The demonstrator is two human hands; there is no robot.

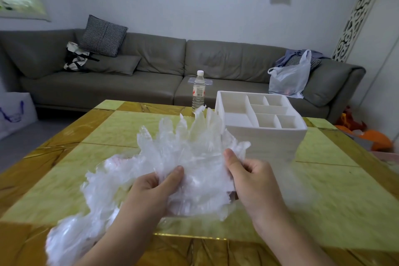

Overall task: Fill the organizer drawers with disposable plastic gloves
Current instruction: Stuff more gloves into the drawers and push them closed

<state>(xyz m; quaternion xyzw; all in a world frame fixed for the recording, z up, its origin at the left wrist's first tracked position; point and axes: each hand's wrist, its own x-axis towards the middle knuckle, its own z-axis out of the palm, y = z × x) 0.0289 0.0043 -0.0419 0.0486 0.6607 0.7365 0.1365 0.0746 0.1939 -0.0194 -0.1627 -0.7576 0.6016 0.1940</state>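
Above the table (323,190), both hands (151,192) gripping gloves (194,157), beside organizer (265,136)

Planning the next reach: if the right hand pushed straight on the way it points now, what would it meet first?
Probably the white organizer: the right hand, gripping the gloves, points up-table toward its near wall. Depth is unclear.

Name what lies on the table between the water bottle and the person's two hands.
In the head view, the bunch of clear plastic gloves fills that stretch, from the left hand and right hand up toward the water bottle.
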